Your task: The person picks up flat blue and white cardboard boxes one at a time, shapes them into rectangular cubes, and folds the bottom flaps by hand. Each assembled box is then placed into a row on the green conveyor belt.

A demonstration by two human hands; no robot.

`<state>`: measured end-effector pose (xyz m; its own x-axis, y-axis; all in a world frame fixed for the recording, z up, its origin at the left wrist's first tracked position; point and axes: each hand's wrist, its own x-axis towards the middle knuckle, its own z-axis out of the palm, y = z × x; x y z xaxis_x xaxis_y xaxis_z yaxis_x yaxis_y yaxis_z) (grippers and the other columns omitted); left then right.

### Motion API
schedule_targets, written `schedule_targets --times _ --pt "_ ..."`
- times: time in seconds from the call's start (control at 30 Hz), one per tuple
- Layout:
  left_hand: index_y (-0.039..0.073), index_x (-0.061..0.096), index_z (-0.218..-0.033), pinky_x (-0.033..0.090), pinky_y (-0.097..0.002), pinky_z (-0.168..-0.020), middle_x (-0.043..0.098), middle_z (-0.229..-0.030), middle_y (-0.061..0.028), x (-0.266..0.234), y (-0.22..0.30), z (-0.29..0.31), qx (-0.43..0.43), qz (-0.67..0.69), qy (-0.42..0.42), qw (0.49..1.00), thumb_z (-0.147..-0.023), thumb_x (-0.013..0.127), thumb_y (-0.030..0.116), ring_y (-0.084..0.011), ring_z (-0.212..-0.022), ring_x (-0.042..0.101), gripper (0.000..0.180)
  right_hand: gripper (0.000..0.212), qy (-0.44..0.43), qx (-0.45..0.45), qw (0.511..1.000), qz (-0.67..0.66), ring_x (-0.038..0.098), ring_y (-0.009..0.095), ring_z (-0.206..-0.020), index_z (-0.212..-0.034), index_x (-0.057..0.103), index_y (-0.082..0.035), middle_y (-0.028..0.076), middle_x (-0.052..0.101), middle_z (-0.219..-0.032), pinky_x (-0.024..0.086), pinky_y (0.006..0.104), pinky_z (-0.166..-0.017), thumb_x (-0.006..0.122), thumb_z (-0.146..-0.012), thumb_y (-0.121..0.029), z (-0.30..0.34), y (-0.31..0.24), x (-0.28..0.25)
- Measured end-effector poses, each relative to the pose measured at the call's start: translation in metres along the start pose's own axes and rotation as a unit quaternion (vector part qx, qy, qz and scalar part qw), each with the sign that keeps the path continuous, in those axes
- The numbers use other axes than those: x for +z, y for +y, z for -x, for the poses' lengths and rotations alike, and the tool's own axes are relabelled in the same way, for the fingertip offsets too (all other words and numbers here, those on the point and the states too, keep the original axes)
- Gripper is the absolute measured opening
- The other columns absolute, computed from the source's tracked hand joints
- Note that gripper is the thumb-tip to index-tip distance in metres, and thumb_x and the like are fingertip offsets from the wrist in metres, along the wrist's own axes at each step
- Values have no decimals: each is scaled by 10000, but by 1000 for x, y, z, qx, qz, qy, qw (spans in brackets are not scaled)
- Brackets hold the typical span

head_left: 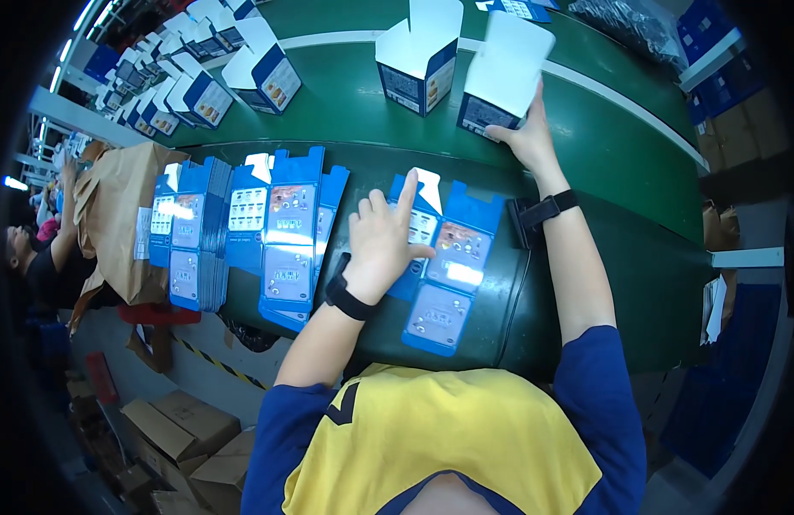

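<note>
My right hand (532,137) reaches out to the far right and grips a folded carton box (502,73), its white flaps standing up and its top open. Just left of that box stands another open blue-and-white carton box (414,77). Nearer to me, my left hand (381,240) rests over a flat blue carton blank (457,257), index finger and thumb spread and nothing grasped. The hand covers part of the blank's left side. The blank has printed panels and a white tab at its far end.
Left of my left hand lie stacks of flat carton blanks (272,227) (191,232), beside a brown paper wrapping (122,215). Rows of open boxes (195,94) stand on the green conveyor (337,86). Another person (49,266) is at the far left. Cardboard boxes (186,425) lie below.
</note>
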<state>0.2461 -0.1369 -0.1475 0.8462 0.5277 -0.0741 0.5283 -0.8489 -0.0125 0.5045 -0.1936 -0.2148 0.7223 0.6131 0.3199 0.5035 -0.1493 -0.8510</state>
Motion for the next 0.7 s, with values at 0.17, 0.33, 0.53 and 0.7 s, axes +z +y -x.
schedule_targets --times 0.17,0.33,0.53,0.7 --pt "98 250 -1434 467 -418 -719 548 -936 -186 20 -9 2 -43 93 7 995 -603 833 298 -342 -852 574 1034 1038 -41 164 973 -158 171 357 -1385 -1465 -5 -32 248 117 -1500 241 379 -1094 736 -747 -144 47 -22 -25" --pt "103 252 -1434 467 -406 -723 544 -921 -177 23 -15 8 -49 201 42 977 -628 813 152 -338 -845 566 984 946 -102 292 874 -375 120 335 -1404 -1456 -22 0 262 80 -1502 164 375 -1120 656 -800 -69 148 -40 -40" --pt "92 275 -1418 469 -410 -737 546 -919 -182 4 14 19 -29 91 67 993 -651 782 87 -337 -853 569 920 880 -48 338 795 -501 102 323 -1409 -1458 17 3 260 129 -1493 142 372 -1126 604 -804 -14 174 -86 -47" --pt "35 321 -1378 470 -321 -705 553 -879 -104 -9 14 26 -65 295 176 937 -707 770 101 -222 -814 586 810 839 -32 199 841 -502 108 304 -1409 -1460 50 -12 227 159 -1497 185 382 -1113 562 -797 39 166 -105 -46"
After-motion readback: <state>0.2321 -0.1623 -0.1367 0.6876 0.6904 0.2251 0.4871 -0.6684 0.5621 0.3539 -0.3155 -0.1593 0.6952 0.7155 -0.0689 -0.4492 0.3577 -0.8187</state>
